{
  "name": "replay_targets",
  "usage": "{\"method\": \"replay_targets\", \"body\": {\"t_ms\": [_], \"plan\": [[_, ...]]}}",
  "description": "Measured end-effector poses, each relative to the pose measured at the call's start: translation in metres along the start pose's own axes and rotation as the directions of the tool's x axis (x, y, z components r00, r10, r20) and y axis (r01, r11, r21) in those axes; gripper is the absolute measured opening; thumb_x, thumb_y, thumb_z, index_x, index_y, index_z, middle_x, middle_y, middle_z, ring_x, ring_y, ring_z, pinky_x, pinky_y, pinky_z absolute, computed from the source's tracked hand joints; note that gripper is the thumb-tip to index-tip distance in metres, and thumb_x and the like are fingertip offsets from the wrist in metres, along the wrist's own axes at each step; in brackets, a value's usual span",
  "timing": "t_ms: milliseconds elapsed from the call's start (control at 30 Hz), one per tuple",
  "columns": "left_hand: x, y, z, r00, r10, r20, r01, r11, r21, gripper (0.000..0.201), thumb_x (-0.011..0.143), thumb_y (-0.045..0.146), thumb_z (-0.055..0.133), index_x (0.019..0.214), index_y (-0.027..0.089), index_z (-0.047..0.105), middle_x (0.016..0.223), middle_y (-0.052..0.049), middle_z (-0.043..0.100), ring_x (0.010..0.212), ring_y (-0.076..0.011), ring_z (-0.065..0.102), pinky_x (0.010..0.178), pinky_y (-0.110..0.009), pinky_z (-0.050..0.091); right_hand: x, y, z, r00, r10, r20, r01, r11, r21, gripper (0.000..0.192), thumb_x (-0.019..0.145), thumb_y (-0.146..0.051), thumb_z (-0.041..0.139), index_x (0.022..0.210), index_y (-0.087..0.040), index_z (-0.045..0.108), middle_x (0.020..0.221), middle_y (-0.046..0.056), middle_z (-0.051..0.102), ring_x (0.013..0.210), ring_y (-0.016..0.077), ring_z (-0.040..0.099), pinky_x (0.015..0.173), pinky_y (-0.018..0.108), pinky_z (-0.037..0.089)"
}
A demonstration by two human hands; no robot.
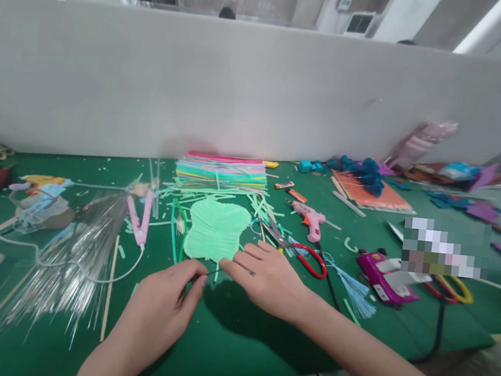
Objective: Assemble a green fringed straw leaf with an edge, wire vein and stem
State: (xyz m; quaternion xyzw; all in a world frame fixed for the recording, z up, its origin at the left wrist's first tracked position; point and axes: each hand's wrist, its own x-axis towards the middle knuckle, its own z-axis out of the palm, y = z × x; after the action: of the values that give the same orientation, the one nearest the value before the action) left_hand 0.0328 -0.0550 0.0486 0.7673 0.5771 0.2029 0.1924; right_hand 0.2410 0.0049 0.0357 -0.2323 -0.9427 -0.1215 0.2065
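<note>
A light green fuzzy, pleated piece (217, 229) with a wavy outline lies in front of me, a short green stem at its lower edge. Just below that edge, my left hand (169, 298) pinches a thin dark wire (213, 273) between thumb and forefinger. The wire runs across to the fingertips of my right hand (266, 278), which are closed on it and close to the green piece's lower right edge. The right thumb is hidden. Red-handled scissors (310, 260) lie open beyond my right hand.
Colourful pipe cleaners (223, 172) are stacked against the partition (259, 94). On the left lie a pink hair straightener (141, 219) and clear strips (75, 260). A pink glue gun (312, 219), blue tassels (353, 289) and a magenta device (386, 278) are on the right.
</note>
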Motion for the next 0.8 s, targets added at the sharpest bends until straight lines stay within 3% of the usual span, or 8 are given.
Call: {"method": "replay_targets", "body": {"t_ms": [100, 233, 333, 433, 800], "plan": [[0.003, 0.0, 0.002, 0.997, 0.075, -0.001, -0.075, 0.997, 0.031, 0.024, 0.096, 0.032, 0.037, 0.098, 0.027, 0.06, 0.092, -0.001, 0.07, 0.077, -0.0171, 0.065, 0.066, -0.026, 0.046, 0.0, 0.001, 0.002, 1.0, 0.005, 0.0, -0.005, 1.0, 0.016, 0.015, 0.094, -0.016, 0.049, 0.104, -0.017, 0.06, 0.071, 0.001, 0.058, 0.066, 0.0151, 0.049, 0.056, 0.029, 0.026], [0.006, 0.0, 0.006, 0.978, 0.19, -0.081, -0.169, 0.962, 0.214, 0.024, 0.096, 0.028, 0.038, 0.098, 0.024, 0.061, 0.088, -0.002, 0.07, 0.072, -0.0166, 0.065, 0.064, -0.027, 0.046, 0.0, -0.003, 0.002, 0.999, 0.033, -0.016, -0.032, 0.999, 0.031, 0.017, 0.094, -0.012, 0.044, 0.094, -0.015, 0.061, 0.069, 0.001, 0.057, 0.062, 0.0143, 0.048, 0.054, 0.029, 0.027], [0.007, -0.001, 0.009, 0.914, 0.373, -0.161, -0.267, 0.85, 0.454, 0.02, 0.093, 0.022, 0.043, 0.098, 0.02, 0.063, 0.079, -0.003, 0.069, 0.066, -0.0174, 0.063, 0.061, -0.029, 0.044, 0.001, -0.004, 0.004, 0.998, 0.064, -0.013, -0.063, 0.996, 0.065, 0.018, 0.092, -0.01, 0.043, 0.09, -0.015, 0.061, 0.069, 0.002, 0.058, 0.062, 0.0142, 0.049, 0.055, 0.028, 0.031], [0.008, 0.0, 0.01, 0.848, 0.485, -0.212, -0.277, 0.748, 0.604, 0.015, 0.09, 0.021, 0.05, 0.092, 0.018, 0.065, 0.072, -0.003, 0.068, 0.062, -0.0175, 0.062, 0.06, -0.031, 0.042, 0.003, -0.006, 0.004, 0.996, 0.089, -0.021, -0.086, 0.991, 0.104, 0.015, 0.091, -0.011, 0.045, 0.09, -0.014, 0.06, 0.071, 0.003, 0.061, 0.065, 0.0152, 0.051, 0.058, 0.028, 0.034], [0.008, 0.002, 0.014, 0.838, 0.439, -0.324, -0.133, 0.741, 0.658, 0.01, 0.087, 0.025, 0.056, 0.086, 0.021, 0.065, 0.069, 0.0, 0.068, 0.055, -0.016, 0.053, 0.056, -0.032, 0.035, 0.01, -0.02, 0.009, 0.968, 0.192, -0.164, -0.181, 0.98, 0.079, 0.014, 0.092, -0.014, 0.047, 0.091, -0.012, 0.061, 0.069, 0.004, 0.061, 0.063, 0.0166, 0.053, 0.057, 0.029, 0.036]]}}
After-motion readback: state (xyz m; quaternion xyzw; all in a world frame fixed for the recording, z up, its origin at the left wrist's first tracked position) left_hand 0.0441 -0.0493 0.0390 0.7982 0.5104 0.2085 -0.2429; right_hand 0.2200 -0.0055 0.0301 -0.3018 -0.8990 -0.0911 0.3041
